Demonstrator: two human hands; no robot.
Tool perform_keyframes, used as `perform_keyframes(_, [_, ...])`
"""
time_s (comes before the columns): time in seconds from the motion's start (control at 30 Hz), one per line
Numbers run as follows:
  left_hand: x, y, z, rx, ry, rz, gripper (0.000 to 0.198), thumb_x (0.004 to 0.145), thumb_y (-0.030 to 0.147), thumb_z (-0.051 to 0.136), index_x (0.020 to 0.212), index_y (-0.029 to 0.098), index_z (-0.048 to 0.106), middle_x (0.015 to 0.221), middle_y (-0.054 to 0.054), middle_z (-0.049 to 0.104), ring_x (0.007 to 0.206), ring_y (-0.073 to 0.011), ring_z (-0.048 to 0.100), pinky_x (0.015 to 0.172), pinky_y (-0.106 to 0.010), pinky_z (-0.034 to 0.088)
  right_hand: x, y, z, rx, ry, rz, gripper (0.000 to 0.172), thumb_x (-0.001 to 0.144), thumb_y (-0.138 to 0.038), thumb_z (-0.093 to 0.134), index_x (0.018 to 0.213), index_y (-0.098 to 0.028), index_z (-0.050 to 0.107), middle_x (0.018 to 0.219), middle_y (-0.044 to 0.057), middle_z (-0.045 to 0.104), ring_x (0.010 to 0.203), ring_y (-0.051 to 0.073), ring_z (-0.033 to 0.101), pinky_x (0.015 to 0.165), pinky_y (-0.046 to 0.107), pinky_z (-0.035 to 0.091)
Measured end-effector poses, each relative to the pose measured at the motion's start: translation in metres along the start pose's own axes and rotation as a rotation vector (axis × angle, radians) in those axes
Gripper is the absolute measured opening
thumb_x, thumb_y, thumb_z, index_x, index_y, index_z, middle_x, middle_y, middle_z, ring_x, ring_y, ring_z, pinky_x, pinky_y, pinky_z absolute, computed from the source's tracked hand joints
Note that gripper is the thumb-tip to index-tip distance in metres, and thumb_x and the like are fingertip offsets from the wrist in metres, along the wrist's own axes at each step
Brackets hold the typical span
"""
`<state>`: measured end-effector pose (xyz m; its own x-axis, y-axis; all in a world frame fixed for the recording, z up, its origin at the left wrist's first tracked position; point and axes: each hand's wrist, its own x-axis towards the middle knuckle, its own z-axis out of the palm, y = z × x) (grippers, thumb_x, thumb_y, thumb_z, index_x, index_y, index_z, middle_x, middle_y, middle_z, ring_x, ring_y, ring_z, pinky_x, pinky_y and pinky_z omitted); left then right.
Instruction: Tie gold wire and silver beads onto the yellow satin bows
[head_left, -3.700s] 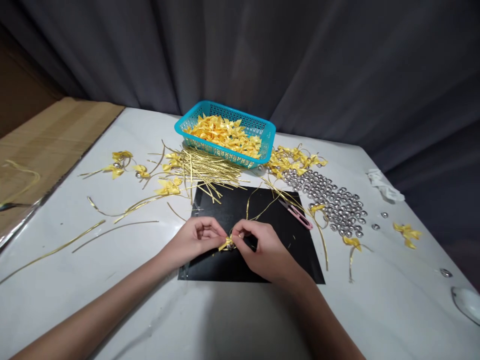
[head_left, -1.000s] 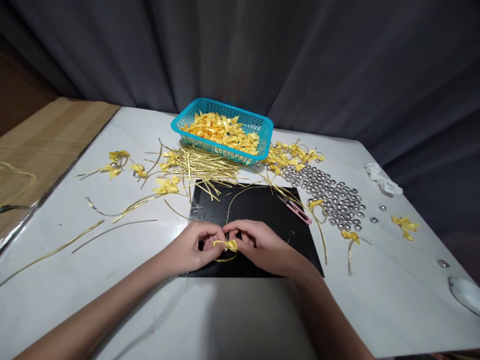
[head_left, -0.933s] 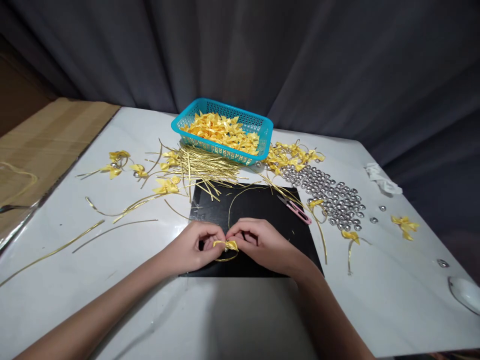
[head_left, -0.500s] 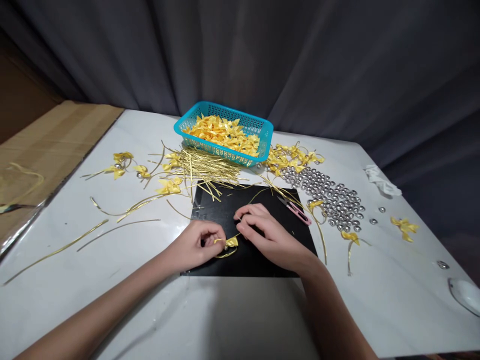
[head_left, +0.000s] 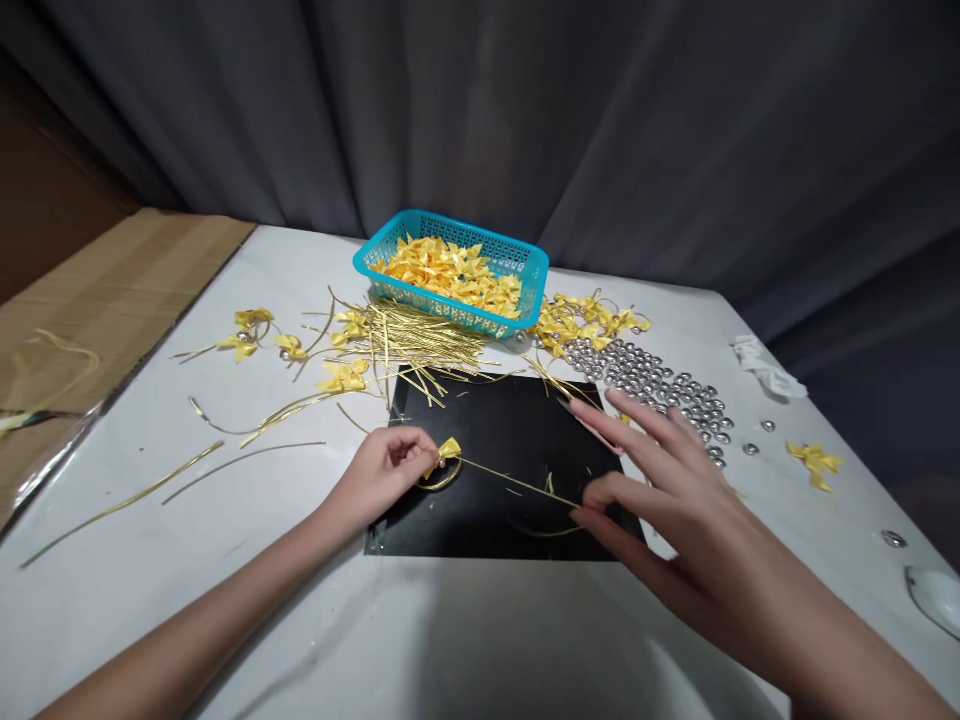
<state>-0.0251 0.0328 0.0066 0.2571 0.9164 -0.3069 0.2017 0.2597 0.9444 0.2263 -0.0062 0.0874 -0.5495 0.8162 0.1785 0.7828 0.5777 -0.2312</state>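
Note:
My left hand [head_left: 390, 465] pinches a small yellow ribbon bow [head_left: 449, 450] over the left part of a black mat [head_left: 525, 430]. A loop of gold cord [head_left: 442, 482] hangs below the bow. From the bow a thin gold strand [head_left: 517, 482] runs straight out to my right hand [head_left: 660, 480], which grips its end between thumb and forefinger while its other fingers reach out over pink-handled scissors [head_left: 600, 435]. The scissors are partly covered by that hand.
Behind the mat lies a pile of gold cords [head_left: 420, 335], with a turquoise basket [head_left: 360, 258] of yellow bows beyond it. Silver beads [head_left: 637, 370] spread at right near finished-looking bows [head_left: 577, 318]. Loose cords [head_left: 127, 500] lie at left; a white crumpled piece [head_left: 765, 368] is far right.
My right hand has moved right and nearer, away from my left hand, drawing the gold strand out taut. My left hand has stayed almost in place with the bow.

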Motion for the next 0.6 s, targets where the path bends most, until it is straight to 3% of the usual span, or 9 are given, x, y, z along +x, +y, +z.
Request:
perform_keyframes(0.13, [0.0,0.003,-0.002,-0.093,0.088,-0.047,0.02,0.066,0.032,0.061,0.056,0.016,0.055,0.05,0.004,0.045,0.049,-0.0097,0.038,0.049,-0.022,0.027,-0.023,0.005,0.0,0.233,-0.167,0.079,0.011,0.087,-0.031,0.05,0.083,-0.024,0.058,0.113,0.006,0.063,0.11,0.021,0.058,0.109,0.045,0.034])
perform_keyframes(0.2, [0.001,0.002,-0.003,-0.174,0.12,-0.062,0.018,0.066,0.031,0.062,0.057,0.016,0.057,0.05,0.004,0.047,0.049,-0.0094,0.039,0.05,-0.022,0.028,-0.03,0.004,0.003,0.327,-0.284,0.166,0.011,0.088,-0.032,0.049,0.088,-0.025,0.058,0.102,0.004,0.066,0.095,0.018,0.065,0.109,0.04,0.035])
perform_keyframes(0.37, [0.004,-0.002,-0.006,-0.415,0.103,-0.11,0.011,0.065,0.024,0.064,0.059,0.015,0.061,0.053,0.004,0.052,0.048,-0.007,0.04,0.049,-0.02,0.031,-0.04,0.0,0.015,0.455,-0.372,0.309,0.017,0.088,-0.034,0.049,0.084,-0.024,0.062,0.085,0.002,0.069,0.085,0.017,0.068,0.106,0.035,0.04])
perform_keyframes(0.53, [0.006,-0.003,-0.007,-0.634,0.111,-0.228,0.009,0.059,0.021,0.068,0.059,0.013,0.063,0.061,0.002,0.058,0.053,-0.0061,0.047,0.051,-0.017,0.037,-0.052,0.003,0.019,0.503,-0.325,0.424,0.021,0.087,-0.031,0.053,0.106,-0.028,0.06,0.083,0.001,0.069,0.078,0.014,0.068,0.074,0.021,0.056])
perform_keyframes(0.6, [0.006,-0.003,-0.007,-0.647,0.121,-0.248,0.008,0.058,0.019,0.067,0.059,0.013,0.063,0.061,0.002,0.059,0.054,-0.0057,0.049,0.052,-0.016,0.039,-0.057,0.005,0.014,0.506,-0.354,0.387,0.016,0.086,-0.029,0.053,0.098,-0.03,0.064,0.083,0.0,0.07,0.083,0.014,0.068,0.071,0.019,0.056])
